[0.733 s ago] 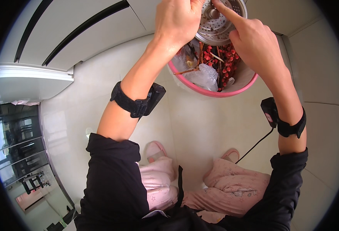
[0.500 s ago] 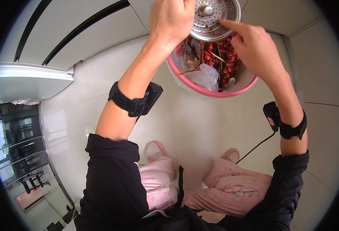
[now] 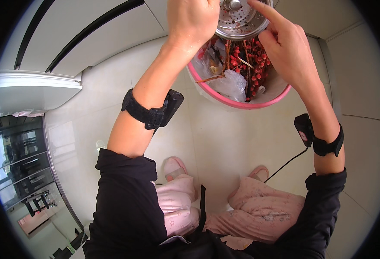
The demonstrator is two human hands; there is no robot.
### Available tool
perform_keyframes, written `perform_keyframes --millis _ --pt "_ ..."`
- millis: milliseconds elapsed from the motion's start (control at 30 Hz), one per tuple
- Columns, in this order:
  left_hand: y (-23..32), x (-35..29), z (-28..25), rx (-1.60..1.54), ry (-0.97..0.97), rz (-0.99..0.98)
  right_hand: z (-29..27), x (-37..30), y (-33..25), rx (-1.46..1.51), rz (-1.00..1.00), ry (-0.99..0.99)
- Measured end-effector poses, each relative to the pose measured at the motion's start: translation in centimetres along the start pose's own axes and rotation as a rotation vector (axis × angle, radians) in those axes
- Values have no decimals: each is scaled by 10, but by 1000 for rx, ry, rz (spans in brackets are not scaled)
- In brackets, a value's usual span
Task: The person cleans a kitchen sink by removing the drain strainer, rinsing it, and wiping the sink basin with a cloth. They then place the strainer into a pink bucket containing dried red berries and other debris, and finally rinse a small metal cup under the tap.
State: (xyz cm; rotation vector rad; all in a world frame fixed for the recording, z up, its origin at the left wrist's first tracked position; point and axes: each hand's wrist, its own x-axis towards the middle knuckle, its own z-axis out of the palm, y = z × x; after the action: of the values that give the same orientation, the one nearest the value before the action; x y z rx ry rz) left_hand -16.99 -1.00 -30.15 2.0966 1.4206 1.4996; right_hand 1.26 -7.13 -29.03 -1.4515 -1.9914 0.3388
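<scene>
At the top edge my left hand (image 3: 192, 26) grips a round metal sink strainer (image 3: 244, 26) by its left side; its fingertips are out of the picture. Dark and reddish bits cling to the strainer's perforated inside, around a central knob (image 3: 232, 4). From the right, my right hand (image 3: 291, 52) reaches in with the index finger stretched over the strainer's right side and the thumb apart, holding nothing. I cannot tell whether the fingertip touches the metal. Below the strainer stands a bin with a pink rim (image 3: 241, 105).
Inside the bin lie stems with red berries (image 3: 255, 80) and a crumpled clear plastic bag (image 3: 233, 86). White cabinets (image 3: 108, 39) with black handle strips stand at the upper left. Pink slippers (image 3: 175, 166) and pale floor tiles show below. A black cable (image 3: 287, 164) hangs from my right forearm's strap.
The strainer has shifted slightly up, toward the top edge. My right index finger has moved from the strainer's inside up and right, toward its rim. My left hand keeps its grip.
</scene>
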Motion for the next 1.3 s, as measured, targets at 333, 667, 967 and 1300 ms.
perform_keyframes --millis 333,667,967,1300 --pt "-6 6 -1 -42 125 46 18 -13 -2 196 35 -77" --pt "-4 0 3 -8 95 143 34 -11 7 -241 -22 -47" --pt "-10 -3 5 -39 127 202 15 -8 13 -111 6 -5" --pt "-5 -2 6 -20 133 166 13 -7 7 -46 -12 -62"
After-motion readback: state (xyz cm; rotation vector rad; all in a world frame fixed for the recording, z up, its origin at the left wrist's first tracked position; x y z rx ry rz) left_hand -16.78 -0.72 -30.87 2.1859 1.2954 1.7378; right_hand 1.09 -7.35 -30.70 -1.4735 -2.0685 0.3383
